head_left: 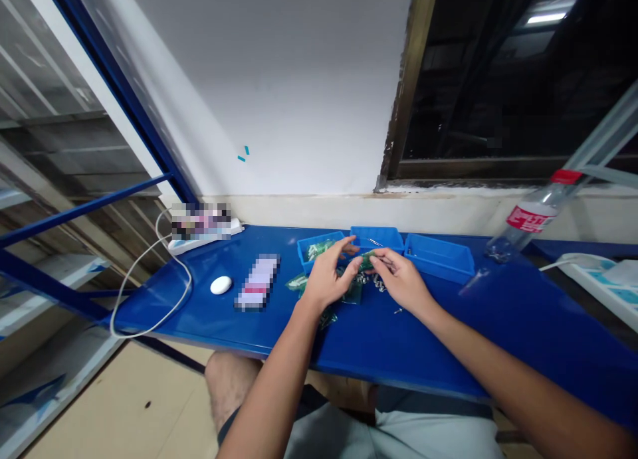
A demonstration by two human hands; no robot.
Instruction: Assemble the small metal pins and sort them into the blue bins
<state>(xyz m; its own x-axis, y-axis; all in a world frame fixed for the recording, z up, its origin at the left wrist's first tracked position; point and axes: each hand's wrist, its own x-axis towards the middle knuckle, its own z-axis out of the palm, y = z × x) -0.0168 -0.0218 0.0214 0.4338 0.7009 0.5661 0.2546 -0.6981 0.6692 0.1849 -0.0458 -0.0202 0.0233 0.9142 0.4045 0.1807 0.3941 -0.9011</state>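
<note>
Over the blue table, my right hand pinches a small greenish plastic bag between thumb and fingertips. Just left of it is my left hand, its fingers apart and its thumb tip close to the bag; whether they touch is unclear. Beneath and between the hands lie loose small metal screws, partly hidden by my fingers. More greenish bags lie around my left wrist. Behind my left hand, a blue tray contains similar bags. A middle blue tray has thin metal pieces in it.
At the right stands a third blue tray, with a clear plastic bottle beyond it. A white round case and a blurred-out phone-shaped object lie left. Power strips sit at both sides, and a white cable loops over the left edge.
</note>
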